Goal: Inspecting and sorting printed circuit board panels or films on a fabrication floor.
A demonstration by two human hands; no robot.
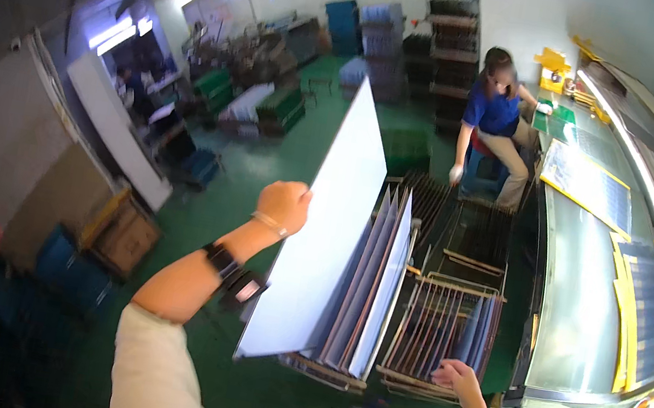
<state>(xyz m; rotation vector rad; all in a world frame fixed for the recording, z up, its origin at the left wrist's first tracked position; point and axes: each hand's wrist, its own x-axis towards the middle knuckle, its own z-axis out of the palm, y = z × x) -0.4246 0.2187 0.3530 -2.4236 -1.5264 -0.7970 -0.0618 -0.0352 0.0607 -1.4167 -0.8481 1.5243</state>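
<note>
My left hand (285, 207) is closed on the left edge of a large flat white panel (323, 229), which stands tilted beside a wire rack. Several thinner grey-white panels (360, 287) stand upright in that rack, to the right of the held panel. My right hand (460, 378) hovers at the near end of a second wire rack (427, 329), its fingers curled. Whether the fingers hold anything is hidden. A few bluish panels (478, 333) stand in the right part of this second rack.
A long glass-topped bench (575, 323) runs along the right, carrying yellow-edged screens (589, 187). Beyond the racks a co-worker in a blue shirt (494, 111) sits at the bench. Crates (212, 90) and stacked racks stand farther back. Cardboard boxes (122, 239) lie at left.
</note>
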